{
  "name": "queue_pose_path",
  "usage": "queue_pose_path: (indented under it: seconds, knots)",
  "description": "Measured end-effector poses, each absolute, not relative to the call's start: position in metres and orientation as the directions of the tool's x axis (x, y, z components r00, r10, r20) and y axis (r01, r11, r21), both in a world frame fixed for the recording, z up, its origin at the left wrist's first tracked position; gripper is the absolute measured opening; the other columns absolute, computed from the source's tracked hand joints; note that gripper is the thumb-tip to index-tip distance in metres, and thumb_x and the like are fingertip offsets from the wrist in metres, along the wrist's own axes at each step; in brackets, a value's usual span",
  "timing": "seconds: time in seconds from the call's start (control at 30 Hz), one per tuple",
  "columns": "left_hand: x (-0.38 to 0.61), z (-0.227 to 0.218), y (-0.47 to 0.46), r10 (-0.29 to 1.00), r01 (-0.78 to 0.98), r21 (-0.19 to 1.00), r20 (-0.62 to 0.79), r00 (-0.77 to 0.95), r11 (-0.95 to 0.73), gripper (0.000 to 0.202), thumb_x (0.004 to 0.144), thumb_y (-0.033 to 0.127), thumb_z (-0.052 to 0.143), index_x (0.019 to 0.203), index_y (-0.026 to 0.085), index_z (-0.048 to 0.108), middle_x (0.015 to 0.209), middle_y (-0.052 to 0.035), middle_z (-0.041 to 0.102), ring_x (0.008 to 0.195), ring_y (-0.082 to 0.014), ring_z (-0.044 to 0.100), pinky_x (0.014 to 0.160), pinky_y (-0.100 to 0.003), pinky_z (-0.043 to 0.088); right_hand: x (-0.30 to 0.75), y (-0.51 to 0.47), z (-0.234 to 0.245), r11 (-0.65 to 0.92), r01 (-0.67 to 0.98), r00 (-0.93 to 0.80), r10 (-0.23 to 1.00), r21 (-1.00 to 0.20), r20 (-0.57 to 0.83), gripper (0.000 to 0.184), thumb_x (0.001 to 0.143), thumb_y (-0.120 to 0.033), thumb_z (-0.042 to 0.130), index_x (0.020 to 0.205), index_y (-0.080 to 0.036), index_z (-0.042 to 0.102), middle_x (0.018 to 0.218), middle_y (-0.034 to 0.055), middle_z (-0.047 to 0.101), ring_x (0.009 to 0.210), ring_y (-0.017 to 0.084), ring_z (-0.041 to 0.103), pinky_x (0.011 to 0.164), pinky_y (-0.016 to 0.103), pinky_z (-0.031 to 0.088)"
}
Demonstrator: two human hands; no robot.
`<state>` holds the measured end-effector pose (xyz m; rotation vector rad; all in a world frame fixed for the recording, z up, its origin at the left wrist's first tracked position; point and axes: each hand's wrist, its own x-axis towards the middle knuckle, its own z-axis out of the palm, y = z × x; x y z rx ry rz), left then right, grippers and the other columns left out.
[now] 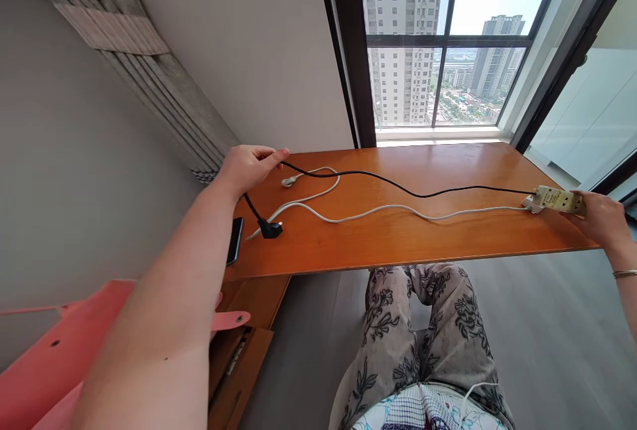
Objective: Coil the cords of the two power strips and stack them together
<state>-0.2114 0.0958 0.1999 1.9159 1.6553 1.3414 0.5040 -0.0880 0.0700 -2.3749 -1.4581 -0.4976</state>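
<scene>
My left hand (251,168) pinches a black power cord (378,176) near the far left of the desk. Its black plug (270,227) hangs below that hand, close to the desktop. From the pinch the cord runs right, in a loose wave, to a yellowed power strip (555,199). The outer end of this strip is gripped by my right hand (602,217). A white piece (533,204) shows at the strip's left end, and a white cord (343,220) leads from it. The white cord curls on the left, where a white plug (288,182) lies.
A brown wooden desktop (423,244) stretches across in front of my legs. At its left edge lies a dark phone (235,241). A pink bag (99,344) and an open wooden drawer (243,363) are at lower left. Behind the desk are a window (448,40) and a gathered curtain (149,71).
</scene>
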Motion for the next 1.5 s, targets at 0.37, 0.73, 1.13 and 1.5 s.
queue_pose_path:
  seconds: [0.37,0.73,1.13,1.5]
  knots:
    - [-0.189,0.113,0.090,0.681,0.764,-0.209,0.354,0.641,-0.610,0.044,0.087,0.050,0.047,0.056,0.020,0.054,0.066,-0.0092,0.062,0.073,-0.0226,0.063,0.059,-0.032,0.037,0.521,-0.092,0.080,-0.241,0.948,0.227,0.970,0.208,0.089,0.049,0.083,-0.008,0.044,0.127,-0.015,0.064,0.145,0.0231,0.054,0.139,0.032,0.047,0.115,0.042,0.039]
    - [-0.166,0.088,0.083,0.753,0.734,-0.300,0.068,0.654,-0.610,0.041,0.094,0.043,0.044,0.073,0.018,0.069,0.083,-0.0118,0.071,0.083,-0.0251,0.068,0.067,-0.033,0.043,0.504,-0.071,0.080,-0.491,0.869,0.482,0.868,0.066,0.120,0.040,0.087,-0.007,0.043,0.099,-0.027,0.076,0.135,0.0291,0.058,0.124,0.034,0.060,0.092,0.052,0.047]
    - [-0.139,0.065,0.099,0.678,0.692,-0.217,0.145,0.721,-0.689,0.018,0.084,0.020,0.052,0.075,0.018,0.068,0.082,-0.0148,0.071,0.086,-0.0282,0.067,0.080,-0.041,0.045,0.370,-0.032,0.089,0.077,0.981,0.001,0.916,-0.180,0.402,0.034,0.095,-0.038,0.050,0.119,-0.022,0.068,0.131,0.0187,0.063,0.125,0.038,0.058,0.105,0.054,0.047]
    - [-0.128,0.054,0.090,0.714,0.718,0.044,0.168,0.680,-0.694,0.047,0.090,0.023,0.039,0.131,0.018,0.062,0.131,-0.0107,0.069,0.121,-0.0230,0.063,0.115,-0.044,0.035,0.199,0.001,0.060,0.360,0.924,-0.360,0.933,-0.129,0.028,0.062,0.091,-0.030,0.056,0.149,-0.012,0.043,0.146,0.0189,0.053,0.135,0.032,0.051,0.114,0.044,0.038]
